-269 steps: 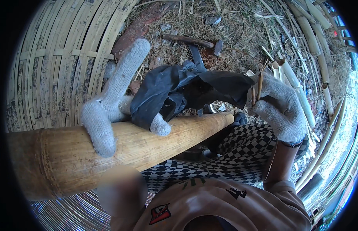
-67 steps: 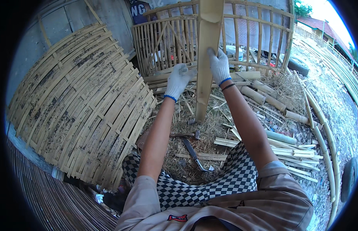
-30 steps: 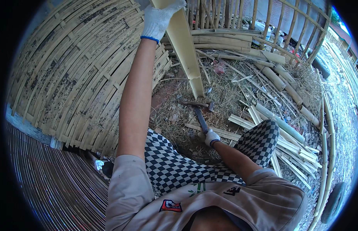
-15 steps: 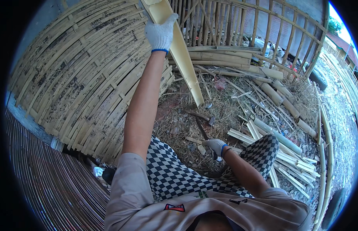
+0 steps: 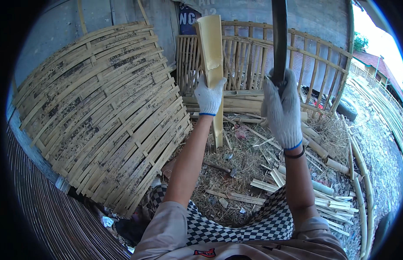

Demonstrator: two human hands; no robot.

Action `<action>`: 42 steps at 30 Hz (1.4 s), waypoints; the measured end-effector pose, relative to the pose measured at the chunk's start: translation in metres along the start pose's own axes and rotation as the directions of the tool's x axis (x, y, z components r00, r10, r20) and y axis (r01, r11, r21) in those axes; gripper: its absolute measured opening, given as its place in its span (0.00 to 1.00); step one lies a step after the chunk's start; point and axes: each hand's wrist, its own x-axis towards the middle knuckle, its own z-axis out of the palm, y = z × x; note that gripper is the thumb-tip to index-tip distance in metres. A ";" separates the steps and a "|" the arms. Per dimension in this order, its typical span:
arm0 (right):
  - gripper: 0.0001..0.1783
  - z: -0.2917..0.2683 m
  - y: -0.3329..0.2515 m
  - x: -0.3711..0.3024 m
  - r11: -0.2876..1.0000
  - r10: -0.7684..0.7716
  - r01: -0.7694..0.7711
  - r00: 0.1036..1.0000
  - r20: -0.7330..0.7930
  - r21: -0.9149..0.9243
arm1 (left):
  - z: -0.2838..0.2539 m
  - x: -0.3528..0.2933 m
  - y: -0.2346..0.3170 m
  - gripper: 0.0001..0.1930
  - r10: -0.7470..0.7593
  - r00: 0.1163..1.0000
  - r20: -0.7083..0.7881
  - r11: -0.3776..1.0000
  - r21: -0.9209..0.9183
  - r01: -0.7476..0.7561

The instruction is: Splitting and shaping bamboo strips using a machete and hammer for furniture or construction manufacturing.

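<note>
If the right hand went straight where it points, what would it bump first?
Probably the bamboo fence behind the blade the right hand holds, though depth is hard to judge.

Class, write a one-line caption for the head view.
Gloved left hand grips a standing split bamboo; right hand holds a blade upright.

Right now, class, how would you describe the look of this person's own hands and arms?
Both the left hand and right hand wear whitish knitted gloves with blue edging. A thin dark band circles the right wrist. The forearms are bare below short, beige-grey sleeves. No cables show on the arms.
</note>
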 end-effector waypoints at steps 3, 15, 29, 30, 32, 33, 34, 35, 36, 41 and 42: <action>0.14 0.009 -0.021 0.054 0.977 -0.154 0.156 0.988 0.027 -0.147 | 0.007 -0.006 0.009 0.21 0.039 0.999 0.004 0.999 0.014 -0.039; 0.23 0.038 -0.020 0.109 0.900 -0.130 0.167 0.985 0.117 -0.403 | 0.016 -0.018 0.018 0.20 0.074 0.997 0.011 0.997 0.008 -0.074; 0.25 0.037 -0.022 0.114 0.854 -0.132 0.194 0.978 0.159 -0.483 | 0.019 -0.023 0.024 0.20 0.076 0.997 0.024 0.997 0.015 -0.076; 0.25 0.037 -0.023 0.114 0.844 -0.130 0.195 0.978 0.162 -0.499 | 0.019 -0.023 0.026 0.20 0.051 0.998 0.033 0.999 0.016 -0.052; 0.24 0.038 -0.025 0.111 0.830 -0.139 0.204 0.977 0.162 -0.520 | 0.018 -0.024 0.026 0.21 0.028 0.999 0.042 0.999 0.021 -0.029; 0.24 0.039 -0.026 0.110 0.815 -0.149 0.215 0.975 0.164 -0.538 | 0.017 -0.025 0.024 0.21 0.042 0.999 0.028 0.997 0.058 -0.044; 0.24 0.041 -0.024 0.110 0.817 -0.149 0.214 0.975 0.163 -0.535 | 0.016 -0.025 0.023 0.21 0.057 0.998 0.014 0.994 0.096 -0.058; 0.23 0.042 -0.021 0.110 0.801 -0.148 0.210 0.977 0.155 -0.561 | 0.018 -0.026 0.022 0.21 0.056 0.998 0.019 0.994 0.093 -0.057; 0.23 0.042 -0.017 0.112 0.783 -0.147 0.205 0.978 0.146 -0.587 | 0.020 -0.027 0.021 0.21 0.046 0.999 0.017 0.997 0.067 -0.047; 0.22 0.025 -0.012 0.123 0.773 -0.155 0.230 0.972 0.176 -0.590 | 0.025 -0.043 0.009 0.23 0.043 0.998 0.039 0.999 -0.023 -0.043; 0.22 0.022 -0.013 0.126 0.762 -0.163 0.241 0.970 0.182 -0.602 | 0.026 -0.048 0.002 0.23 0.017 0.996 0.089 1.000 -0.025 -0.015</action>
